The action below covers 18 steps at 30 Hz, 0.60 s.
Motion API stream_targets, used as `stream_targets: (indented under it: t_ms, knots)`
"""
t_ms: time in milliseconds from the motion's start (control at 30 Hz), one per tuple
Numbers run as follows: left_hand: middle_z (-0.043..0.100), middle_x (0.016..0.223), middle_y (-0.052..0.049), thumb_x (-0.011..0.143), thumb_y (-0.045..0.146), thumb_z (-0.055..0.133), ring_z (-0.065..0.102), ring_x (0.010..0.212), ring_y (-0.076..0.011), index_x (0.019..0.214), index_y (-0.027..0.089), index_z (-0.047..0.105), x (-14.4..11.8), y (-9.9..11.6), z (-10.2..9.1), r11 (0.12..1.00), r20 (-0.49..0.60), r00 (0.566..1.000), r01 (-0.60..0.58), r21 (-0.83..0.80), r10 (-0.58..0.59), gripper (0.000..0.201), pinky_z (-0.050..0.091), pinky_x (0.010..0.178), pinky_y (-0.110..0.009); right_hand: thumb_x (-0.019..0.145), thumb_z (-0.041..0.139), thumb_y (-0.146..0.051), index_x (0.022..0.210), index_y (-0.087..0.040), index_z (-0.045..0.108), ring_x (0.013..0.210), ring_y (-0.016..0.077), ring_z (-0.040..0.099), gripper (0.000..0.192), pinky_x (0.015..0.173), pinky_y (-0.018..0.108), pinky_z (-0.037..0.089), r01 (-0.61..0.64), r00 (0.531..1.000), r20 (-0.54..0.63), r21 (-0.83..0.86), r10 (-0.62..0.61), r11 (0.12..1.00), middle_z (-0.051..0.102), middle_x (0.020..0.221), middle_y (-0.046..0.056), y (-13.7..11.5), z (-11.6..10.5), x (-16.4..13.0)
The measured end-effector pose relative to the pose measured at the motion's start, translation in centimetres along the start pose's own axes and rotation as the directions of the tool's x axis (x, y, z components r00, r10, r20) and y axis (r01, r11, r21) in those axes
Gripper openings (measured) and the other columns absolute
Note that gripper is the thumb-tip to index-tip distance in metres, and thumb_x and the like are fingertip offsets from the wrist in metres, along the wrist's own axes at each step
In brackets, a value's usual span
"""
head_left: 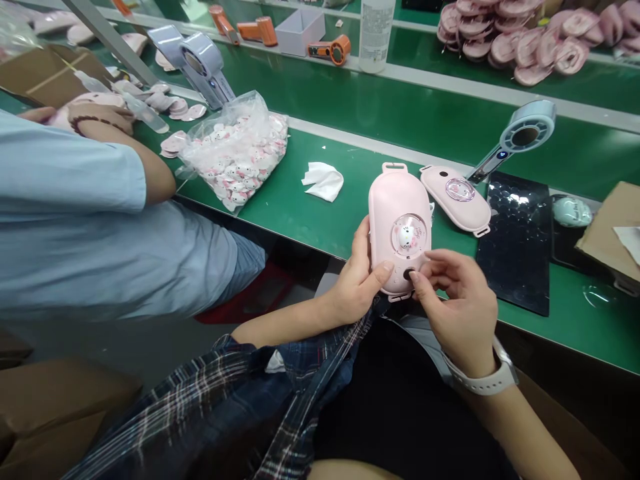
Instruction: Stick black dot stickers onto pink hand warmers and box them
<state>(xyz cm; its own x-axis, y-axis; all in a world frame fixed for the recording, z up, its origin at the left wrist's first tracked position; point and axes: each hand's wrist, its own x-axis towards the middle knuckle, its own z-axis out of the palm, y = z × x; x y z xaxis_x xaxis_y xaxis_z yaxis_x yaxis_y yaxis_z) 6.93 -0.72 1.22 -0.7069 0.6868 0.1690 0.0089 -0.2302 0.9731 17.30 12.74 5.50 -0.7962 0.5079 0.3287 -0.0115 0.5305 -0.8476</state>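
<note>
A pale pink oval plastic case [395,193] with a round clear window and a white cat figure is held upright at the bench edge. My left hand [356,280] wraps its left side and lower end, the thumb lying on the front. With thumb and fingers bent, my right hand [457,303] touches a small black oval spot [409,274] low on the case; whether a loose piece is pinched there is hidden. Behind, a second pink case [457,199] lies on the green bench, next to a light-blue handheld fan [527,133].
A clear bag of small cat figures [240,157] and a white cloth [324,181] lie to the left. At right are a black sheet [517,240] and a cardboard piece [617,233]. A co-worker [90,200] sits close on the left. Pink parts [530,40] fill the shelf.
</note>
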Motion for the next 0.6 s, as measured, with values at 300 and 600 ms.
stream_targets:
  t_ms: [300, 600]
  knots:
    - [0.020, 0.174, -0.014, 0.100, 0.044, 0.059, 0.026, 0.160, -0.0339, 0.166, 0.024, 0.005, 0.09, 0.15, -0.01, 0.999, 0.026, 0.999, -0.034, 0.002, 0.034, 0.088, 0.021, 0.133, -0.052, 0.090, 0.072, -0.026, 0.119, -0.024, 0.060, 0.069, 0.0166, 0.067, 0.032, 0.066, 0.036, 0.061, -0.115, 0.993, 0.020, 0.022, 0.115, 0.993, 0.065, 0.084, -0.001, 0.49, -0.14, -0.07]
    - [0.026, 0.171, -0.018, 0.098, 0.046, 0.061, 0.031, 0.157, -0.0353, 0.166, 0.022, 0.004, -0.08, 0.25, -0.10, 0.999, 0.028, 1.000, -0.010, -0.052, 0.011, 0.092, 0.027, 0.130, -0.053, 0.089, 0.073, -0.024, 0.120, -0.024, 0.057, 0.062, 0.0145, 0.064, 0.035, 0.057, 0.029, 0.057, -0.154, 0.987, 0.072, 0.161, 0.144, 0.975, 0.062, 0.078, -0.004, 0.02, -0.29, 0.06]
